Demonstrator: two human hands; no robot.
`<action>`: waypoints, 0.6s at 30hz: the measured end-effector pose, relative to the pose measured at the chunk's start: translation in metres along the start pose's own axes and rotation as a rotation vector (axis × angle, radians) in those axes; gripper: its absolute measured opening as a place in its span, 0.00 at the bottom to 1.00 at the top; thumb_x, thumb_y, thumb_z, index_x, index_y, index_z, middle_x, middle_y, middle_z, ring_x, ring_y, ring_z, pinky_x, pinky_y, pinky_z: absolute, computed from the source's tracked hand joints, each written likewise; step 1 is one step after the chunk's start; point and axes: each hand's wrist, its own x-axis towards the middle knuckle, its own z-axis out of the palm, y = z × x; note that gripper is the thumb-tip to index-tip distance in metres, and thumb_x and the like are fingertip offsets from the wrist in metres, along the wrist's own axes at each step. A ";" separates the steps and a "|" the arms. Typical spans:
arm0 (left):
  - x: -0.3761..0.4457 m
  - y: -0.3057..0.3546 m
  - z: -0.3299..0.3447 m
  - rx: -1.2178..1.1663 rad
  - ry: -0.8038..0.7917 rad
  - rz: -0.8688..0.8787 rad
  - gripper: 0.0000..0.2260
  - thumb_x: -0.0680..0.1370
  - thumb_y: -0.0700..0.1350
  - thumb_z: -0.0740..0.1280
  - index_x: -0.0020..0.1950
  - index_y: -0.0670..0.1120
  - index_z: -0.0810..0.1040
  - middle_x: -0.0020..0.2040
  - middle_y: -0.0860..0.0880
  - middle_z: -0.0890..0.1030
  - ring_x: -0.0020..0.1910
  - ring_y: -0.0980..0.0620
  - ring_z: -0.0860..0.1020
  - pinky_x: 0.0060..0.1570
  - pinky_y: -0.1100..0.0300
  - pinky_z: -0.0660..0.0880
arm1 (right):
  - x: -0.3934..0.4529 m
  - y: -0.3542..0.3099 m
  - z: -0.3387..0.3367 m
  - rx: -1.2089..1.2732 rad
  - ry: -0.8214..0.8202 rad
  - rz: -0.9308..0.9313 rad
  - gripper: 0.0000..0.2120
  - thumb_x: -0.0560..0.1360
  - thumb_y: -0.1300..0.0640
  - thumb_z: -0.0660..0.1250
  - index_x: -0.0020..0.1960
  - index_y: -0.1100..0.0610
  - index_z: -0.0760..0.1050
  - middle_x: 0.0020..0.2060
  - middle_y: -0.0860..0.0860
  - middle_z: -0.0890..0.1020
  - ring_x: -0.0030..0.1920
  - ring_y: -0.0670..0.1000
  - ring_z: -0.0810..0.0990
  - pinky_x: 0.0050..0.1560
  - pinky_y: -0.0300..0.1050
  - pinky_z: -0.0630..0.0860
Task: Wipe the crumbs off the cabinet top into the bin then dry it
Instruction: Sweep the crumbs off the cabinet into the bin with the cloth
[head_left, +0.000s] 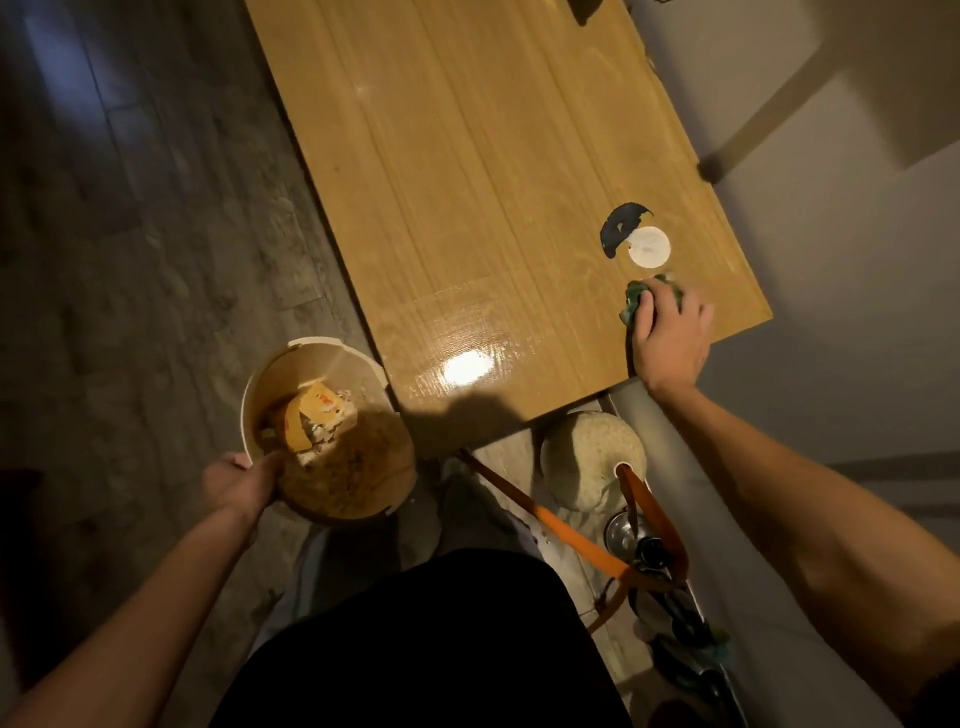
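The wooden cabinet top (467, 182) stretches away from me, glossy with a bright light glare near its front edge. My right hand (667, 338) presses a green cloth (635, 297) onto the near right corner of the top. Just beyond the cloth lie a white round disc (649, 247) and a dark patch (621, 224). My left hand (236, 483) grips the rim of a white bin (260, 395), held beside and below the cabinet's front left corner. Yellow paper scraps and other rubbish lie inside the bin.
Grey wood-pattern floor lies to the left. A pale wall runs along the right side of the cabinet. Below the cabinet's near end sit a round stone-like object (587, 457), orange straps (571, 540), a metal cup and dark items. A dark object (584, 8) stands at the far end.
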 end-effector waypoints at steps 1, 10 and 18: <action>0.000 0.000 -0.002 -0.013 -0.011 0.025 0.07 0.75 0.39 0.71 0.47 0.40 0.75 0.45 0.39 0.79 0.43 0.42 0.78 0.40 0.53 0.76 | -0.010 -0.012 0.005 -0.036 -0.008 -0.028 0.18 0.85 0.46 0.54 0.67 0.49 0.76 0.64 0.54 0.77 0.61 0.58 0.72 0.58 0.54 0.72; 0.033 -0.014 -0.017 0.042 -0.099 0.065 0.16 0.74 0.50 0.73 0.51 0.39 0.78 0.50 0.38 0.80 0.50 0.38 0.80 0.53 0.42 0.80 | -0.118 -0.141 0.049 -0.045 -0.082 -0.241 0.13 0.83 0.47 0.60 0.63 0.47 0.79 0.63 0.54 0.78 0.55 0.58 0.73 0.50 0.49 0.71; 0.067 -0.019 -0.060 0.061 -0.140 0.130 0.14 0.71 0.48 0.74 0.50 0.38 0.81 0.46 0.40 0.82 0.47 0.40 0.81 0.45 0.49 0.78 | -0.249 -0.273 0.091 0.198 -0.469 -0.373 0.08 0.78 0.42 0.65 0.57 0.40 0.75 0.55 0.46 0.76 0.56 0.55 0.75 0.48 0.46 0.72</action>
